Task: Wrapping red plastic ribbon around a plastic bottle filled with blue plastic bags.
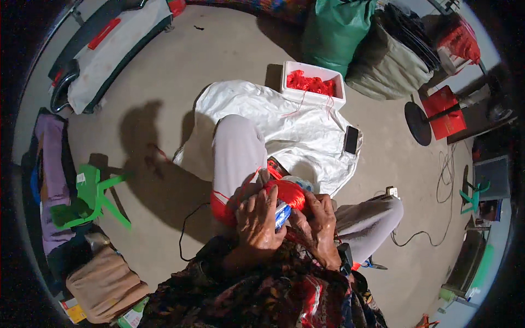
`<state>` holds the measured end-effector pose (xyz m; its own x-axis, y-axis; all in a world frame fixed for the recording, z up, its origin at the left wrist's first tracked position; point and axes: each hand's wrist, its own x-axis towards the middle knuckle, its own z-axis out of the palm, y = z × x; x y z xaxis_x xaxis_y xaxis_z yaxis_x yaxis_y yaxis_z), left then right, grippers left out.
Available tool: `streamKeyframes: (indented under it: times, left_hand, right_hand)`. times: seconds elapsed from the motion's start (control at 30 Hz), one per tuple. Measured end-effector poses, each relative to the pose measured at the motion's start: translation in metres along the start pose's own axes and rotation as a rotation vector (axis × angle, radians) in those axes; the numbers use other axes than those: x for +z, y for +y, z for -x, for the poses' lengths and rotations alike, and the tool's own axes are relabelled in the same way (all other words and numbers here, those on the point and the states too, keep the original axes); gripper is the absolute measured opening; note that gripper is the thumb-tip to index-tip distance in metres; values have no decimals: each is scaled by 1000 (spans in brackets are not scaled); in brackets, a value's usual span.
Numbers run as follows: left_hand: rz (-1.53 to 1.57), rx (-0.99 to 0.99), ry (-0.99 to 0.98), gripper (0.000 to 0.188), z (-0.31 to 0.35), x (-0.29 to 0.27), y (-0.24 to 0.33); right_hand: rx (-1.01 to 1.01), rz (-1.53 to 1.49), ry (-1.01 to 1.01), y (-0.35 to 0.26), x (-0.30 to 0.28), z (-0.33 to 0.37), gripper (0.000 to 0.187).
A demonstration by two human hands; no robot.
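Over my lap, both hands are at a bundle of shiny red strands (287,192), which looks like cord or ribbon. My left hand (257,221) closes on the bundle's left side, its fingers curled over toward the strands. My right hand (318,227) grips the right side with bent fingers. Between the hands shows a small blue and white object (281,215), mostly hidden, so I cannot tell its kind. A loose red strand runs from the bundle toward my left knee. Past my knees, a white foam box (317,99) holds more red bundles (311,83).
A white sheet (306,134) lies on the floor ahead, with a black phone (351,140) at its right edge. Green (336,33) and pale (388,60) sacks stand behind the box. To the left is a green plastic stool (90,194); cables (451,175) trail at right.
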<state>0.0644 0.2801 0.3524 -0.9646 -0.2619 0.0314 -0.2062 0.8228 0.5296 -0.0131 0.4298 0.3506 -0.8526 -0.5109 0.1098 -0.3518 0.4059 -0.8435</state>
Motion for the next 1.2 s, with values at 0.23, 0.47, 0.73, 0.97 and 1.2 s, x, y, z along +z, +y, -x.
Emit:
streamKeyframes:
  times: [0.23, 0.47, 0.73, 0.97, 1.2]
  left_hand:
    - [-11, 24, 51, 85, -1, 9, 0]
    - [-34, 10, 53, 82, 4, 13, -2]
    - [349, -23, 48, 74, 18, 12, -20]
    - [618, -138, 76, 40, 0, 15, -62]
    - [818, -263, -174, 46, -21, 12, -72]
  right_hand:
    - [-14, 111, 15, 19, 5, 1, 50]
    - [51, -93, 3, 29, 21, 3, 49]
    - [15, -198, 22, 43, 28, 4, 46]
    - [55, -336, 6, 46, 31, 2, 45]
    - [2, -202, -9, 43, 26, -2, 45]
